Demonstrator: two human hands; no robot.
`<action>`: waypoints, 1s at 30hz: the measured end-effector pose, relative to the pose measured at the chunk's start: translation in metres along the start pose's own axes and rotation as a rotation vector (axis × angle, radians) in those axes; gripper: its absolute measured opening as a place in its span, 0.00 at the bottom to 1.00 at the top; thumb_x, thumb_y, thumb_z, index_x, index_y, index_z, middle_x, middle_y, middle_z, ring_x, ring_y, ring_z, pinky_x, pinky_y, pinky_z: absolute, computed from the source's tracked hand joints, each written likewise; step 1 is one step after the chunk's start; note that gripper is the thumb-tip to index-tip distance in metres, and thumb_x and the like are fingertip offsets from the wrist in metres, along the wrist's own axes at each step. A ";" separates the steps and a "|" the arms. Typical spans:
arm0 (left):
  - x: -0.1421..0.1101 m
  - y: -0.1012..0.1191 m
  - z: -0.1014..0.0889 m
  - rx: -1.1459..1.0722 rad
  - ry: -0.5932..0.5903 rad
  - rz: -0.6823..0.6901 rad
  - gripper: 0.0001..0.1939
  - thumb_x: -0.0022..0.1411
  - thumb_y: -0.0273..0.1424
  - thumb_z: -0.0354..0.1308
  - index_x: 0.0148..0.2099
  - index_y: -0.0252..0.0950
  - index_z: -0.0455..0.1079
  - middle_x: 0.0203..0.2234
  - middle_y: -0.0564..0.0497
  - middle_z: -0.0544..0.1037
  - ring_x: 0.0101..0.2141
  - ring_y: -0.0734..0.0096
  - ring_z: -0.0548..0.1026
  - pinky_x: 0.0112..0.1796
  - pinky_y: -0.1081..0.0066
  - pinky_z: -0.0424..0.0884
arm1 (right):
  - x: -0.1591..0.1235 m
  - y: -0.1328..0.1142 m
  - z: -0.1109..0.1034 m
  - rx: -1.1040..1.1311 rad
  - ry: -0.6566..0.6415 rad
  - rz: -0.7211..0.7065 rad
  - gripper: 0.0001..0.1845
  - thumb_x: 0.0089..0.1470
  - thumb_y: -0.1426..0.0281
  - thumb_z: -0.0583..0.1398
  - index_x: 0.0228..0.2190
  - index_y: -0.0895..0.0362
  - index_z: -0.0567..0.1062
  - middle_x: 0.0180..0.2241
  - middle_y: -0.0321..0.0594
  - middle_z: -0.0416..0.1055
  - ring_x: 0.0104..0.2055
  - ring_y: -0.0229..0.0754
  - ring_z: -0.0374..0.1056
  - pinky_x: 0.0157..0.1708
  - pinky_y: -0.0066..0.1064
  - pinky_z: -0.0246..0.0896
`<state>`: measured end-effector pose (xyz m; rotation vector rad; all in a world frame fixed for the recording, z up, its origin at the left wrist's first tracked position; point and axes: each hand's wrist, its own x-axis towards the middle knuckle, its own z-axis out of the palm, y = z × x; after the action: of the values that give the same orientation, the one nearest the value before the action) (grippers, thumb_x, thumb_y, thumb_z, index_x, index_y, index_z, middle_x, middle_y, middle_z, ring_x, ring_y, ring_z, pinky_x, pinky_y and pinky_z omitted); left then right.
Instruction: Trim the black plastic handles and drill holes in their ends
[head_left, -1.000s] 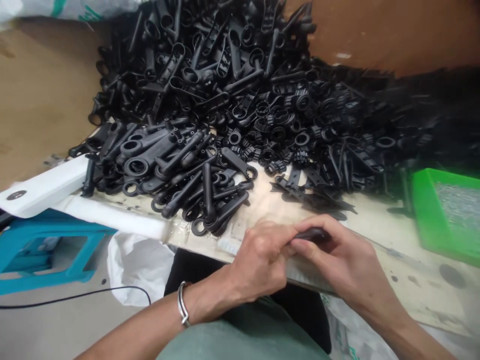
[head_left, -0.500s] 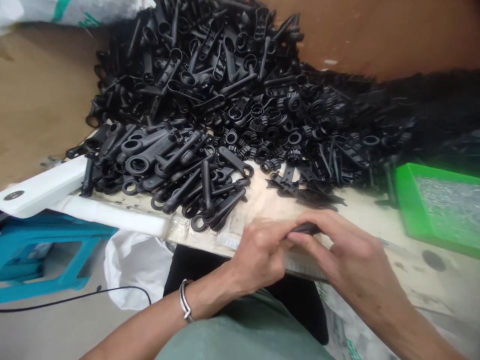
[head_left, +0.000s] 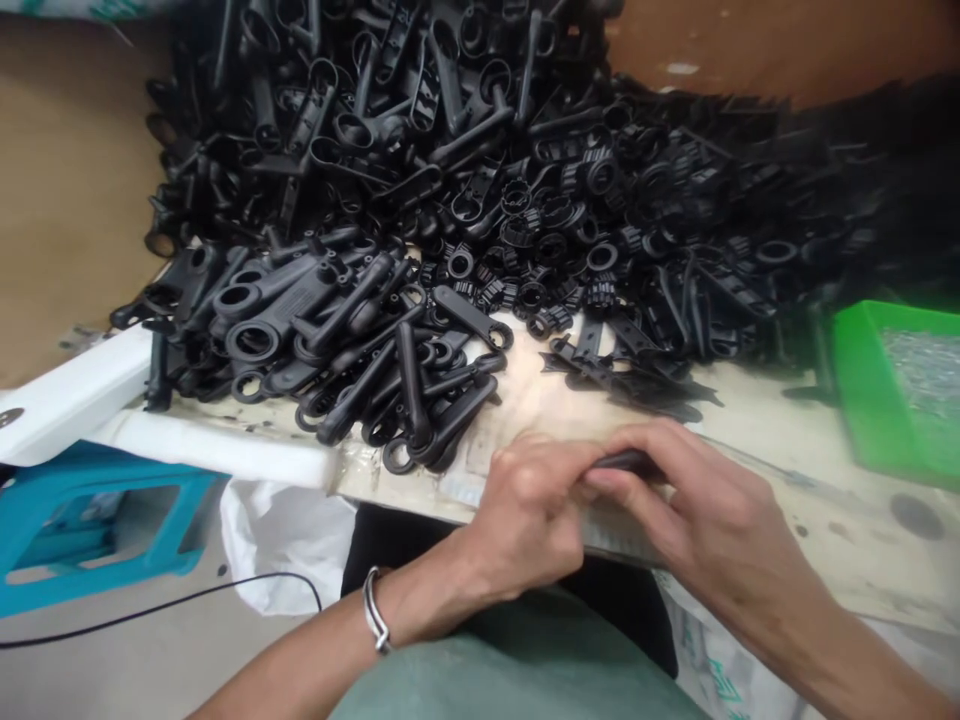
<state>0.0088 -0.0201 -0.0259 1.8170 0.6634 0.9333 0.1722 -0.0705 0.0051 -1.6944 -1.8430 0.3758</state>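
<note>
Close together above the table's front edge, my two hands share a black plastic part (head_left: 634, 462). My right hand (head_left: 690, 490) pinches it between thumb and fingers. My left hand (head_left: 529, 510) is closed in a fist around its other end, which is hidden, so the part's full shape does not show. Just beyond my left hand lies a heap of black plastic handles (head_left: 292, 310) with ringed ends. Thin flat black pieces (head_left: 630, 370) lie beyond my right hand.
Black ribbed rings (head_left: 517, 240) and a tall pile of hollow black arms (head_left: 360, 120) fill the back of the table (head_left: 757, 490). A green bin (head_left: 862, 400) of small metal pieces stands at the right. Left are a white bar (head_left: 225, 450), a blue stool (head_left: 165, 530) and a white bag (head_left: 289, 540).
The view has tilted down and closer, so the piles look larger. Both hands stay together on the black part, with little change in their grip.
</note>
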 end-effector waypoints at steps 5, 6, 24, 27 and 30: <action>0.005 0.006 -0.007 -0.271 -0.072 -0.251 0.12 0.69 0.31 0.56 0.51 0.34 0.75 0.38 0.50 0.81 0.38 0.70 0.77 0.41 0.72 0.71 | 0.012 0.004 -0.008 0.282 -0.117 0.234 0.21 0.61 0.48 0.58 0.42 0.52 0.75 0.33 0.37 0.75 0.31 0.42 0.71 0.28 0.30 0.65; 0.007 0.008 -0.009 -0.310 -0.095 -0.284 0.12 0.68 0.31 0.56 0.50 0.34 0.75 0.37 0.50 0.80 0.38 0.70 0.76 0.41 0.72 0.70 | 0.013 0.005 -0.009 0.319 -0.110 0.270 0.24 0.61 0.46 0.55 0.43 0.52 0.76 0.31 0.37 0.75 0.29 0.42 0.70 0.25 0.30 0.64; 0.015 0.021 -0.027 -0.580 -0.446 -0.444 0.15 0.66 0.39 0.59 0.33 0.32 0.75 0.27 0.50 0.75 0.29 0.73 0.70 0.34 0.72 0.66 | 0.007 -0.021 0.010 1.165 0.007 0.648 0.22 0.60 0.49 0.58 0.26 0.54 0.67 0.12 0.26 0.48 0.12 0.32 0.44 0.13 0.26 0.44; 0.015 0.021 -0.024 -0.622 -0.401 -0.424 0.10 0.65 0.33 0.59 0.38 0.31 0.77 0.31 0.49 0.79 0.33 0.73 0.73 0.39 0.72 0.69 | 0.006 -0.009 0.007 1.020 -0.081 0.538 0.26 0.60 0.44 0.55 0.30 0.55 0.70 0.13 0.30 0.56 0.14 0.35 0.54 0.14 0.25 0.45; 0.015 0.022 -0.018 -0.523 -0.263 -0.431 0.08 0.64 0.30 0.60 0.39 0.30 0.77 0.30 0.50 0.78 0.31 0.74 0.72 0.36 0.74 0.69 | 0.003 0.004 -0.002 0.710 -0.155 0.431 0.30 0.60 0.42 0.53 0.42 0.55 0.74 0.23 0.36 0.70 0.24 0.40 0.66 0.21 0.28 0.61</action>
<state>0.0033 -0.0079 0.0035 1.2346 0.5491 0.5030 0.1766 -0.0670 0.0051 -1.5429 -1.1918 1.2058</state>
